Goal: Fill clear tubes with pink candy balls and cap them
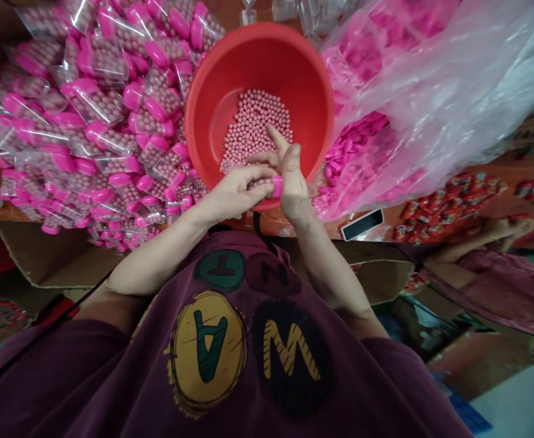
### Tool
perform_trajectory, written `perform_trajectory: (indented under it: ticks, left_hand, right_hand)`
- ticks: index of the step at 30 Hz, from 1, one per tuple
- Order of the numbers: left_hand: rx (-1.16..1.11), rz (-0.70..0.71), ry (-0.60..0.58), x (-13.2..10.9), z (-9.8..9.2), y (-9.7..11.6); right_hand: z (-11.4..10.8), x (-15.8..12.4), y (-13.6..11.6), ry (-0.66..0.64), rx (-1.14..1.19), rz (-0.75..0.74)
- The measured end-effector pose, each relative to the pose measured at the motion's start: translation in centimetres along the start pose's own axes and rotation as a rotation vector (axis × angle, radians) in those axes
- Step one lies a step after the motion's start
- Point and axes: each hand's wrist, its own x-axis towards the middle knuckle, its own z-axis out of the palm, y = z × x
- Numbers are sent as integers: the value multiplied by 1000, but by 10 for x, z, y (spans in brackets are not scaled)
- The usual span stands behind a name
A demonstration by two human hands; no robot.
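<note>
My left hand point(242, 190) is closed around a small clear container with a pink cap point(276, 187). Pale pink beads show inside it, though my fingers cover much of its body. The cap end points right and meets the palm side of my right hand point(293, 179), whose fingers are stretched out and apart. Both hands are over the near rim of a red basin point(260, 39). In the basin lies a heap of round pale pink beads point(257, 118).
Filled containers with pink caps point(97, 103) are piled at left. A plastic bag of pink caps point(362, 146) lies at right, near a phone point(361, 225) and red wrapped pieces point(444, 204). Clear empty containers point(312, 15) stand behind. Another person's hand point(506, 230) is far right.
</note>
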Motion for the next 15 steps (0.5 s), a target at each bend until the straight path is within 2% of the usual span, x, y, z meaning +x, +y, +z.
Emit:
perform_trajectory:
  ticks: [1,3,5,6,7,8,9,11,13,14,15]
  left_hand:
    - [-35,-25,27,-1,-6,-4]
    - [-43,-10,171,-3,-27,-15]
    - [11,101,400,-6,-63,-30]
    - [33,179,505,-7,-84,-39]
    - [48,268,615,-9,-108,-48]
    - [71,328,710,-10,-131,-56]
    - [120,350,798,-12,-153,-64]
    - [353,342,928,-15,-185,-74]
    - [640,378,1084,-16,-198,-78]
    - [742,395,1094,-17,-195,-78]
    - [801,405,1053,-16,-187,-76]
  right_hand:
    - [-3,8,6,31,38,-23]
    - [-17,24,19,142,92,-90]
    - [-42,38,35,331,17,-138]
    - [-54,43,44,446,-125,-129]
    - [-64,47,53,468,-275,-120]
    - [-70,48,62,442,-395,-108]
    - [-71,49,70,364,-506,-96]
    - [-59,49,85,145,-703,-95]
    - [-34,51,93,-28,-919,-111]
    - [-21,52,95,-80,-1028,-118]
    - [-9,54,96,-113,-1121,-119]
